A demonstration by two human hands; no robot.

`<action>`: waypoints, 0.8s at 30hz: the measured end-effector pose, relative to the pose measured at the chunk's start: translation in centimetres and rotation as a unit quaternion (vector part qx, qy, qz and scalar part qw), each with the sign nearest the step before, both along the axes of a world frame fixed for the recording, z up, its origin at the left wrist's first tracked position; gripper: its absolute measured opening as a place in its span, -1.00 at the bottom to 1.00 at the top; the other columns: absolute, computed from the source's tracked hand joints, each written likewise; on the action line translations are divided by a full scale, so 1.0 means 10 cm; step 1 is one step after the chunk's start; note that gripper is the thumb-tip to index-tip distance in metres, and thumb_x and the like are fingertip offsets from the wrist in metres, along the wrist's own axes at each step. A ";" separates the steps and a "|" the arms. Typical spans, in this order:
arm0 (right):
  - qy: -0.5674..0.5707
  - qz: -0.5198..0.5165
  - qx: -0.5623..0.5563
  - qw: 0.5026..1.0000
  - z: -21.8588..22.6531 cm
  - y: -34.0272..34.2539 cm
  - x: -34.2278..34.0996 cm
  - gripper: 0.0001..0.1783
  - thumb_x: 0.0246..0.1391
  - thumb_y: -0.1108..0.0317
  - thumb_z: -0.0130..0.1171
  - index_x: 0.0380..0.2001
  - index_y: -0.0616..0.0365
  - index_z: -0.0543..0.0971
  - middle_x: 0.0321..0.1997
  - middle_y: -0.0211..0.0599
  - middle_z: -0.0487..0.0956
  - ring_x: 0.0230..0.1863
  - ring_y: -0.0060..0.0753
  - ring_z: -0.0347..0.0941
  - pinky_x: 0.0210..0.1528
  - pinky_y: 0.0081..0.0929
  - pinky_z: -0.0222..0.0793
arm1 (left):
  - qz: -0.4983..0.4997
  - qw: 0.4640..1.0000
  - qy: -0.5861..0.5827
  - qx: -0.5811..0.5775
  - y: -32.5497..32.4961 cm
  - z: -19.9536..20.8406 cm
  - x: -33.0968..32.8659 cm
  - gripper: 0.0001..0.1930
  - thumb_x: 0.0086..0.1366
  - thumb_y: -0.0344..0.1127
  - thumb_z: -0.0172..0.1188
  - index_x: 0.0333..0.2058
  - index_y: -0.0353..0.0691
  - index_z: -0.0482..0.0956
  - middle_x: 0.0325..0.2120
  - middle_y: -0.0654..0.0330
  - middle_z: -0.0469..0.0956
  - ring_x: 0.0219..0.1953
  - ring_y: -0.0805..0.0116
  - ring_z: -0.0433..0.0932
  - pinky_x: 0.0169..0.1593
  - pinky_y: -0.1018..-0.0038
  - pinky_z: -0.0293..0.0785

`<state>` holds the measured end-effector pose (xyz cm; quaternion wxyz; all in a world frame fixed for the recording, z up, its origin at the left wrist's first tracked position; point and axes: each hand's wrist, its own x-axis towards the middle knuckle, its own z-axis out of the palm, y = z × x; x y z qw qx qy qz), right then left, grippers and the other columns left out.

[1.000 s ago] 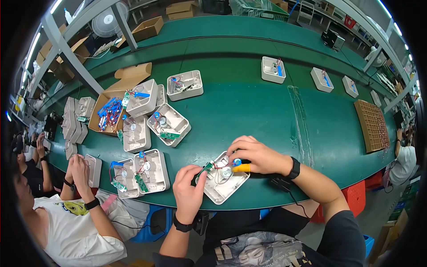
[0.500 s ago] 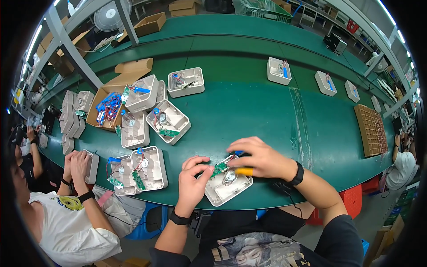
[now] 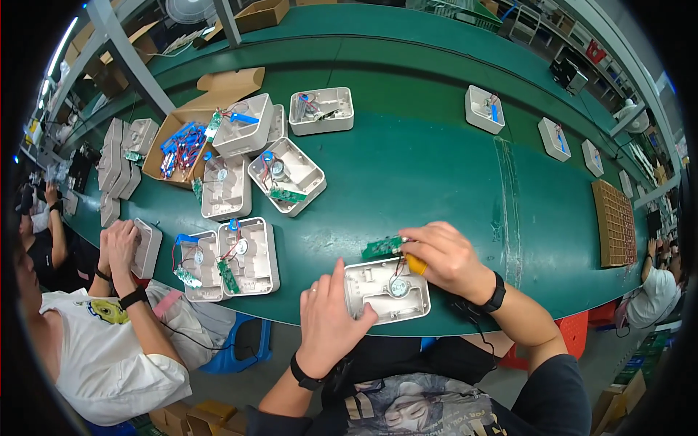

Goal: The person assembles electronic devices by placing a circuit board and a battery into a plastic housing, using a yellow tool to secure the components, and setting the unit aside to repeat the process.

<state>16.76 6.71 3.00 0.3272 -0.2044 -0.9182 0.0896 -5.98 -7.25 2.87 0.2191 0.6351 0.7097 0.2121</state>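
Right at the near edge of the green belt (image 3: 436, 160), one white plastic housing (image 3: 389, 292) lies open side up, a round part inside. One left hand (image 3: 329, 320) rests flat on its left end, fingers released. One right hand (image 3: 443, 256) pinches one green circuit board (image 3: 383, 248) just above the housing, a yellow-handled tool (image 3: 416, 264) under its palm. Two more open housings (image 3: 229, 256) sit together to the left; four small ones (image 3: 486, 109) trail away on the right.
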 end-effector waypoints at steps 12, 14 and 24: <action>-0.068 0.051 -0.138 0.987 0.04 -0.11 0.00 -0.74 0.05 0.48 0.47 -0.16 0.20 0.70 0.17 -0.16 0.67 0.17 -0.10 0.61 0.22 -0.17 0.54 | -0.043 0.966 -0.176 0.187 0.25 -0.39 0.03 -0.50 0.14 -0.48 0.53 0.09 -0.30 0.67 -0.07 0.00 0.73 -0.03 0.03 0.72 0.05 0.26 0.64; -0.079 0.040 -0.136 0.987 0.05 -0.11 -0.01 -0.74 0.03 0.48 0.48 -0.17 0.20 0.70 0.19 -0.16 0.66 0.19 -0.09 0.60 0.24 -0.15 0.52 | -0.047 0.965 -0.179 0.183 0.29 -0.40 0.04 -0.54 0.14 -0.45 0.54 0.04 -0.29 0.69 -0.09 0.01 0.73 -0.05 0.03 0.72 0.03 0.25 0.64; -0.136 0.021 -0.123 0.983 0.10 -0.15 -0.04 -0.79 0.07 0.49 0.34 -0.19 0.28 0.68 0.14 -0.10 0.64 0.20 -0.05 0.57 0.28 -0.15 0.46 | -0.063 0.961 -0.150 0.225 0.31 -0.45 0.00 -0.67 0.15 -0.38 0.58 -0.12 -0.25 0.70 -0.14 0.08 0.78 -0.17 0.07 0.78 -0.14 0.30 0.71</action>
